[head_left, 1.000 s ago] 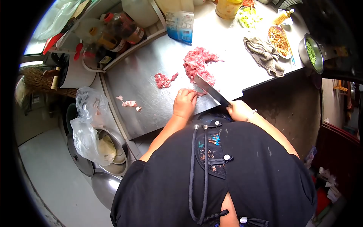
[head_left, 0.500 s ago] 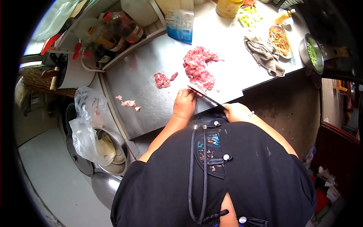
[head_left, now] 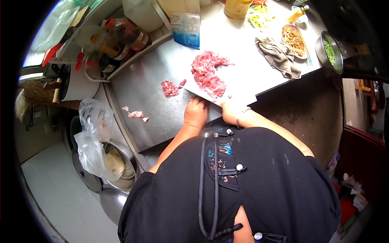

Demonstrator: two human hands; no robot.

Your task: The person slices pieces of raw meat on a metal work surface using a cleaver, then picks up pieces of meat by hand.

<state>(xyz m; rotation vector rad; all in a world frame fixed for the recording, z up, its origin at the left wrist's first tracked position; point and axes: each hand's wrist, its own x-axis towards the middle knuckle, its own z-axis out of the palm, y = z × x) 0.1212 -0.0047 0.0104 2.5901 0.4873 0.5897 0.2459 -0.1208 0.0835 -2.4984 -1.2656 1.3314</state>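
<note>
My right hand (head_left: 231, 113) is closed around the handle end of a knife (head_left: 202, 93) at the counter's front edge. The pale blade points left and away from me, alongside the near edge of a large heap of sliced raw meat (head_left: 207, 75). My left hand (head_left: 196, 111) rests on the steel counter (head_left: 158, 117), just on the near side of the blade. Its fingers are curled, and whatever is under them is hidden. Left of the blade tip lies a small pile of meat pieces (head_left: 170, 88). A few pale scraps (head_left: 135, 114) lie further left.
A grey cloth (head_left: 277, 56), a plate of shredded food with chopsticks (head_left: 295, 40) and a metal bowl of green pieces (head_left: 330, 52) stand at right. A blue-white packet (head_left: 185, 30) stands behind the meat. Bottles (head_left: 125, 34) fill a rack at left, above a plastic bag (head_left: 93, 137).
The knife has swung from pointing toward me on the right to lying leftward along the meat heap. My right hand has moved left, closer to my left hand. The view has shifted slightly.
</note>
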